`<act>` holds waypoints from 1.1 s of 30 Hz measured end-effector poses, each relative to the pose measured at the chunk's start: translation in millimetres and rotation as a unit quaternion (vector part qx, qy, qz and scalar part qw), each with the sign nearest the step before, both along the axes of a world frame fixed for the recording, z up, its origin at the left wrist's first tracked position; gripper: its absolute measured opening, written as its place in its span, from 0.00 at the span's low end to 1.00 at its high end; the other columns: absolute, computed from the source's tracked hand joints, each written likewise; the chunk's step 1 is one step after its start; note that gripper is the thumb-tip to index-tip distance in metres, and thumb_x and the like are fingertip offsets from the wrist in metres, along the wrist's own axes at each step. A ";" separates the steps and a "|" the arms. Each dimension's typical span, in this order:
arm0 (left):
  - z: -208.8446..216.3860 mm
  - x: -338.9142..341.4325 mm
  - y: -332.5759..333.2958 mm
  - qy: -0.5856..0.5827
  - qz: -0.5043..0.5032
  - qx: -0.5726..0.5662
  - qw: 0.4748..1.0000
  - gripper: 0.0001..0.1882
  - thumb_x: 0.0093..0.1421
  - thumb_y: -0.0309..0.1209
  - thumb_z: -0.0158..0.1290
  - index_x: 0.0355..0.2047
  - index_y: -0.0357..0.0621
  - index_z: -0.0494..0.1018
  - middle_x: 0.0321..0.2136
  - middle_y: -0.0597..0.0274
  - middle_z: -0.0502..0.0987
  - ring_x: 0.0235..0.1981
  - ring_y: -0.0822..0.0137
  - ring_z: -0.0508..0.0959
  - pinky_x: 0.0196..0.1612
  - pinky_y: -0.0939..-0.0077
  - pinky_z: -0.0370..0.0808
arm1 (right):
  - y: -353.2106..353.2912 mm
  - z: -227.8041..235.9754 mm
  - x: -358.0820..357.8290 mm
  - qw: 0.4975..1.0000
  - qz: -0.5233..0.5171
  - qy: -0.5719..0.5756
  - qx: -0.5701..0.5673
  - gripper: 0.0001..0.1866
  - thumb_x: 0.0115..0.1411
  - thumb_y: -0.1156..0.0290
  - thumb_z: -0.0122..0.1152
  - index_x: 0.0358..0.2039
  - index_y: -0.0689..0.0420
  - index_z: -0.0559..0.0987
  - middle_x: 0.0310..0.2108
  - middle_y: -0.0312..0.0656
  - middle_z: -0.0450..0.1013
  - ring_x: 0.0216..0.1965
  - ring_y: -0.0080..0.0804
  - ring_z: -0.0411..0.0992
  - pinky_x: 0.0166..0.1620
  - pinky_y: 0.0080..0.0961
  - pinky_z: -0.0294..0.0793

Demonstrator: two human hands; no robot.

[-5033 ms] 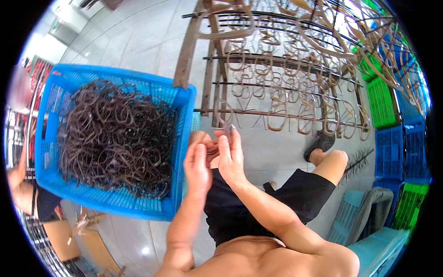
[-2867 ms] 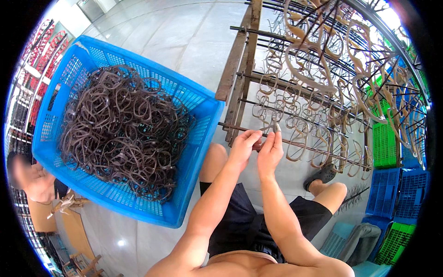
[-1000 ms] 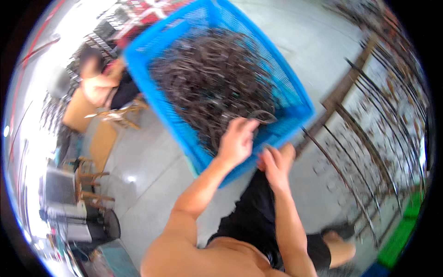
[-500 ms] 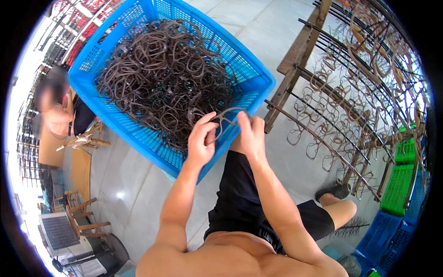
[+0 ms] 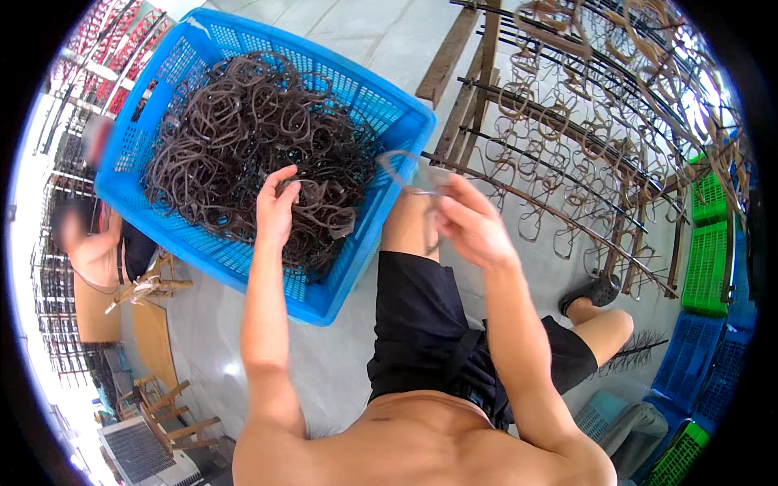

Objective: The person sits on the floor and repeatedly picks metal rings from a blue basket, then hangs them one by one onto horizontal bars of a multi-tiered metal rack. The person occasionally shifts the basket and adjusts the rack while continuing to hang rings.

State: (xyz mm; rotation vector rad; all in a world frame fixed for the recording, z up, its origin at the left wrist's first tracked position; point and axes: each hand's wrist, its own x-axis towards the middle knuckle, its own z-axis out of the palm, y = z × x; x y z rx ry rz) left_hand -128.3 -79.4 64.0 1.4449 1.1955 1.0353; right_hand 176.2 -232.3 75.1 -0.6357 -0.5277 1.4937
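A brown looped strap [image 5: 392, 173], blurred by motion, is pinched between the thumb and fingers of my right hand [image 5: 476, 223]. It sticks out leftward over the right rim of a blue plastic basket [image 5: 344, 296]. A tangled heap of similar dark brown loops [image 5: 235, 121] fills much of the basket. Above the near part of that heap is my left hand [image 5: 274, 211], its thumb and forefinger apart with nothing visible between them. Whether its fingertips touch the loops beneath, I cannot tell.
On the right, a wooden rack with dark rods [image 5: 559, 190] carries many hanging loops. Green crates [image 5: 703, 267] and blue crates [image 5: 685, 356] stand beyond it. A person [image 5: 97, 251] sits at the far left, near wooden stools [image 5: 174, 413]. My leg is beside the basket.
Both hands held the strap between them; my left hand has let go and moved left over the heap. My right hand has drawn the strap rightward. The view has shifted, too.
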 end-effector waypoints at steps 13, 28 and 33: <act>16.5 -29.9 57.4 0.233 0.228 0.192 0.926 0.14 0.62 0.29 0.43 0.45 0.39 0.70 0.39 0.59 0.76 0.34 0.66 0.75 0.35 0.73 0.74 | -288.7 -9.0 272.1 0.597 -0.792 -0.130 -0.027 0.06 0.63 0.67 0.51 0.29 0.52 0.68 0.15 0.30 0.59 0.13 0.20 0.60 0.14 0.17 0.57; -52.3 -20.6 45.1 -0.297 0.100 -0.140 0.939 0.17 0.62 0.35 0.49 0.46 0.34 0.68 0.35 0.58 0.75 0.32 0.72 0.75 0.32 0.86 0.76 | -278.6 -71.2 313.1 0.701 -0.701 -0.058 -0.120 0.06 0.62 0.68 0.52 0.33 0.56 0.73 0.13 0.28 0.56 0.10 0.18 0.52 0.13 0.19 0.49; -35.5 20.9 16.9 -0.247 0.138 -0.097 0.954 0.19 0.63 0.39 0.48 0.49 0.38 0.67 0.34 0.63 0.73 0.32 0.73 0.73 0.33 0.83 0.73 | -274.4 -69.9 319.4 0.708 -0.701 -0.011 -0.088 0.05 0.61 0.69 0.52 0.30 0.54 0.71 0.13 0.29 0.57 0.11 0.18 0.52 0.13 0.19 0.49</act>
